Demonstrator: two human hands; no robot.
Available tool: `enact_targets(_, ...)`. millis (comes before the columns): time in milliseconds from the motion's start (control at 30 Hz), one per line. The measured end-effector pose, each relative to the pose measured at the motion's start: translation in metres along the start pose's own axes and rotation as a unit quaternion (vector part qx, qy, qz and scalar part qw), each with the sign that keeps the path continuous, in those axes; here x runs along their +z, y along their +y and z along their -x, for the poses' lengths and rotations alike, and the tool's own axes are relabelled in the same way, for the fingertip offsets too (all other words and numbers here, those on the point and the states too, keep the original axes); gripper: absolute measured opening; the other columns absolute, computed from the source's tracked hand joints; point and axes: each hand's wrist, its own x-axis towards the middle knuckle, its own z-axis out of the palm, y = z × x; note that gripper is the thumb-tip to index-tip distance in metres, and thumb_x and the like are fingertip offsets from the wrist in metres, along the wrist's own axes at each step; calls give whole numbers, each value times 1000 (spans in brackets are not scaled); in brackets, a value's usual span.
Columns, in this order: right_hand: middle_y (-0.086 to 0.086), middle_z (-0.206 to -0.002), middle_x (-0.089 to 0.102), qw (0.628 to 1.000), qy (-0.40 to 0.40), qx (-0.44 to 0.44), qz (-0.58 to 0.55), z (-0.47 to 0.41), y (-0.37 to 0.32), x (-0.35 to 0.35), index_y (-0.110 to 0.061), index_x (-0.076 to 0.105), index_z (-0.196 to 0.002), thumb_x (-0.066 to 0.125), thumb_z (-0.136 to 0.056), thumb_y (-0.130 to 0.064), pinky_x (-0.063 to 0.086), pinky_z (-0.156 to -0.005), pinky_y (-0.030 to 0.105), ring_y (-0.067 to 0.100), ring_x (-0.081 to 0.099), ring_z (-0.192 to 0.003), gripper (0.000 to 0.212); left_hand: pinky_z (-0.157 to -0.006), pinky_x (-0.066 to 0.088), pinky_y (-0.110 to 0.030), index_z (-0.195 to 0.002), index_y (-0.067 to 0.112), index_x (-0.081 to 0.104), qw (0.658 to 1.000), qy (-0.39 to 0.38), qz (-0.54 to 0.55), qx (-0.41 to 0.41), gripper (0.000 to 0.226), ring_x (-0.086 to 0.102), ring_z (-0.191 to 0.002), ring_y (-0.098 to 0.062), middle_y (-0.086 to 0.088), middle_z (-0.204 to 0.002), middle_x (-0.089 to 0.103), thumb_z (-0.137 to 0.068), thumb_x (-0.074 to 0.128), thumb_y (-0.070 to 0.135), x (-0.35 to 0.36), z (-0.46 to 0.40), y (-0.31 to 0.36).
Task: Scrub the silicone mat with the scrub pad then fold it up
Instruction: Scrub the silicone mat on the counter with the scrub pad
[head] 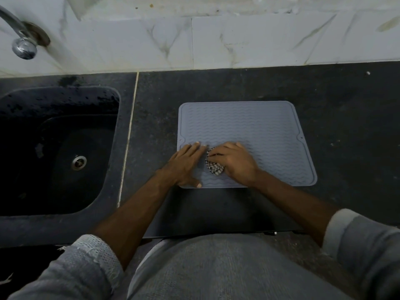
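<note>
Grey silicone mat (255,126) with wavy ridges, flat and unfolded on the dark stone countertop (346,105), right of the sink. Left hand (186,164) flat on the mat's near-left part, palm down, fingers straight and spread a little, thumb near the front edge, gripping nothing. Right hand (233,162) just beside it, palm down over a checked scrub pad (214,166), fingers curled across its top, pad pressed against the mat. Pad crumpled, black-and-white patterned, peeping out from under the thumb side of the right hand, in the narrow space between the two hands. Both hands on the near half of the mat; far half bare, ridges plain to see.

Black sink (56,148) set into the counter at left, metal drain (79,162) in its bottom. Chrome tap (21,37) above the sink, fixed to the white marbled tile wall (238,40). Grey sleeves (86,267) rolled back on both forearms, grey garment at the bottom of the view.
</note>
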Motion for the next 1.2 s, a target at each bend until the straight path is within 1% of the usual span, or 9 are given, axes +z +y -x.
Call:
enact_targets(100, -1, -127, 59, 999, -40, -20, 20, -15, -5, 7, -21, 63, -118, 63, -80, -13, 28, -89, 39, 26, 47, -116, 39, -113, -4, -35, -151, 19, -11, 1000, -2, 10, -5, 131, -9, -146, -25, -2, -160, -12, -63, 78, 59, 4, 0, -2)
enact_targets(300, 1, -124, 62, 996, -66, -27, 47, 14, 32, -1, -20, 65, -116, 72, -72, -17, 36, -85, 42, 29, 53, -114, 45, -113, -1, -37, -150, 20, -13, 1000, -14, 21, -10, 130, -12, -145, -24, -1, -159, -15, -65, 79, 55, 3, 0, -4)
enact_targets(433, -1, -124, 61, 994, -80, -4, 70, 23, 49, -11, -21, 65, -116, 69, -75, -19, 29, -86, 38, 27, 50, -115, 41, -115, 1, -41, -151, 20, -13, 1000, -22, 11, -18, 130, -13, -145, -24, -1, -159, -16, -66, 79, 53, 1, 0, -2)
enact_targets(567, -4, -125, 60, 997, -52, -26, 59, -8, 22, -7, -23, 64, -116, 67, -79, -17, 29, -89, 39, 24, 48, -115, 38, -116, 3, -45, -150, 20, -13, 999, -31, 2, -25, 131, -13, -145, -26, -1, -159, -15, -64, 80, 53, 0, -3, 2)
enact_targets(700, -10, -133, 52, 996, -71, -24, 45, -16, -4, 12, -29, 57, -124, 53, -90, -23, 23, -94, 36, 18, 39, -123, 35, -116, 2, -44, -150, 19, -13, 999, -29, -9, -26, 132, -13, -145, -27, -2, -159, -14, -64, 80, 54, 0, -4, 4)
enact_targets(833, -6, -133, 54, 997, -67, 4, 42, 20, 30, 2, -25, 57, -126, 56, -87, -17, 27, -94, 38, 21, 42, -123, 39, -115, 2, -45, -150, 20, -15, 999, -33, 6, -26, 130, -15, -145, -26, -1, -159, -17, -66, 80, 50, 0, -2, 2)
enact_targets(933, -4, -124, 61, 997, -56, 27, 37, 35, 44, -7, -22, 63, -118, 62, -83, -13, 30, -88, 38, 24, 49, -117, 36, -115, 2, -44, -149, 21, -16, 999, -34, 2, -28, 130, -15, -145, -25, -1, -158, -18, -67, 80, 49, -1, -2, 3)
enact_targets(1100, -4, -120, 63, 999, -34, 29, 14, 8, 22, -3, -23, 65, -114, 62, -84, -18, 26, -88, 36, 23, 48, -114, 30, -116, 3, -44, -150, 20, -15, 999, -33, -2, -29, 131, -14, -145, -27, -2, -159, -16, -65, 81, 49, -1, -4, 5)
enact_targets(1200, -7, -123, 61, 998, -56, 18, 24, -10, 4, 8, -26, 62, -116, 59, -85, -20, 26, -91, 37, 21, 44, -117, 32, -116, 2, -43, -150, 19, -14, 999, -30, -14, -28, 132, -13, -145, -27, -3, -159, -14, -64, 81, 51, 0, -4, 5)
